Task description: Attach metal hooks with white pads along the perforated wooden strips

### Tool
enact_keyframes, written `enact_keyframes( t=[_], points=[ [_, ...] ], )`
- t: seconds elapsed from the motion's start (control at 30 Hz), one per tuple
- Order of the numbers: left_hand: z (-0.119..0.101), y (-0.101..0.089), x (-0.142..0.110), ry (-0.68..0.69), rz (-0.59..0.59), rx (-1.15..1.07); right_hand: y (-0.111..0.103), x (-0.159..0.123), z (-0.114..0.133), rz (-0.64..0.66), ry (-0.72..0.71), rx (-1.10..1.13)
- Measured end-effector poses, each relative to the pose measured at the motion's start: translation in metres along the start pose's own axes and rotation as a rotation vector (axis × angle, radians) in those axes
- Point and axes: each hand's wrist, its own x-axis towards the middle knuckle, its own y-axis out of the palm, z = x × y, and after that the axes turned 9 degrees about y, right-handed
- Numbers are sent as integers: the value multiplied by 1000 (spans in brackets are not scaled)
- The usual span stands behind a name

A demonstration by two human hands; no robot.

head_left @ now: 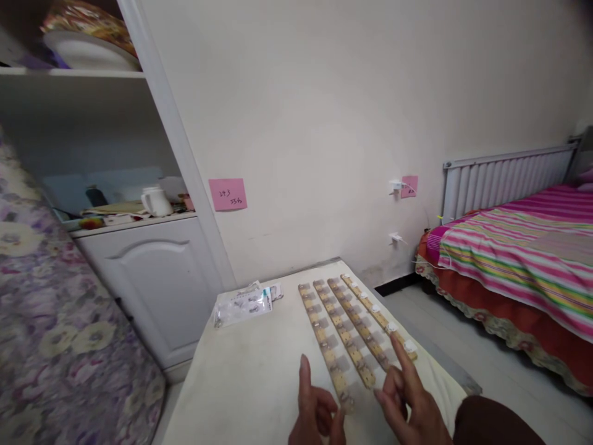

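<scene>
Several narrow wooden strips lie side by side on a cloth-covered table (241, 371). The left strip (328, 352) and the ones beside it, such as the middle strip (345, 330), carry rows of small greyish pieces whose kind I cannot make out. Along the right strip (380, 318) sit white rounded pieces. My left hand (315, 411) is near the close end of the left strip, index finger raised and the others curled, holding nothing visible. With its index finger stretched toward the right strip, my right hand (410, 395) appears empty; whether the fingertip touches is unclear.
Clear plastic packets (245, 306) lie at the table's back left. A white cabinet (148, 278) and a floral cloth (69, 321) stand left. On the right is a bed with a striped cover (519, 253). Plugs (396, 185) sit in the wall behind.
</scene>
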Motion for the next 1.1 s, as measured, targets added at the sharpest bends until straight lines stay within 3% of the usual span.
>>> enact_keyframes(
  t=[0.13,0.27,0.6,1.1],
  points=[
    [-15,-13,16,47,-42,97,-19,16,23,-30,-88,-105],
    [-22,-22,22,29,-47,183,-27,24,32,-70,-85,-190],
    [-21,-24,28,-49,49,280,-30,35,22,-28,-96,-242],
    [-22,-22,28,-67,65,263,-31,34,21,0,-71,-253]
  ],
)
